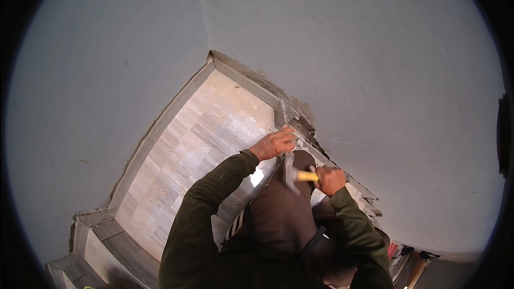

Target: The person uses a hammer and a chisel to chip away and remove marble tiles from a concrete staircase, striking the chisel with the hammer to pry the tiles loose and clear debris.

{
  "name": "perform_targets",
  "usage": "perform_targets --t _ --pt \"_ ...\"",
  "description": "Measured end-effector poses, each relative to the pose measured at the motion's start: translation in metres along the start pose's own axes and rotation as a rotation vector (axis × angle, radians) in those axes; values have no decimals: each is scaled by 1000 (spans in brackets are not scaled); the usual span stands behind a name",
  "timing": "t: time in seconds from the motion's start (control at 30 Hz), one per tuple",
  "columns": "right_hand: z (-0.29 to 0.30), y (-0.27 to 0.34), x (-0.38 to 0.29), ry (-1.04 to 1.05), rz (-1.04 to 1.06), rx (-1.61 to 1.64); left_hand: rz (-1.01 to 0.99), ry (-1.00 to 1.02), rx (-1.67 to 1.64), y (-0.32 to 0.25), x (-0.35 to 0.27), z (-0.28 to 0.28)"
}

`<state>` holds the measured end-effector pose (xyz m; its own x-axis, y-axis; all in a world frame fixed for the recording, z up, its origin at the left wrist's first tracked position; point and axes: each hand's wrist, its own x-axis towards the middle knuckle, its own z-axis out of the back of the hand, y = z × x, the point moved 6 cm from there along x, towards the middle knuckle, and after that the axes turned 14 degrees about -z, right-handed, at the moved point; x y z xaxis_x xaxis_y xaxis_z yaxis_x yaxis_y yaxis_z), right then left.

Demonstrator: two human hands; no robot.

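Note:
My left hand [274,143] grips a long metal chisel [285,113], whose far end rests by the top of the tile skirting [249,84] at the wall. Below that hand is the blurred steel head of a claw hammer [290,172], close to the chisel's near end; whether they touch cannot be told. My right hand [331,180] holds the hammer by its yellow handle. Broken plaster and a ragged gap [305,127] show at the foot of the wall beside the chisel. My brown-trousered knee [299,164] is bent under both hands.
Grey painted walls [361,68] meet in a corner ahead. Wood-look floor tiles [209,128] spread to the left, with tiled steps [116,245] at lower left. Jagged tile edges [367,200] line the right wall. Several long items [405,265] lie at lower right.

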<state>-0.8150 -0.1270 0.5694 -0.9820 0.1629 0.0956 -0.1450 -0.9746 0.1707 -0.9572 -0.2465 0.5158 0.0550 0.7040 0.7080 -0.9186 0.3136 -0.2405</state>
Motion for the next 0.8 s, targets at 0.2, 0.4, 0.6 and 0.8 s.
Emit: perform_targets --t 0.2,0.4,0.6,0.8 --pt "3 3 -5 -30 154 40 16 10 0 0 0 2" --pt "3 1 -10 -47 138 50 23 34 -8 1 -1 -1" --pt "-4 -10 -4 -12 2 22 29 59 3 2 -1 -2" --pt "-2 -7 -6 -4 57 73 61 66 -10 1 1 -2"
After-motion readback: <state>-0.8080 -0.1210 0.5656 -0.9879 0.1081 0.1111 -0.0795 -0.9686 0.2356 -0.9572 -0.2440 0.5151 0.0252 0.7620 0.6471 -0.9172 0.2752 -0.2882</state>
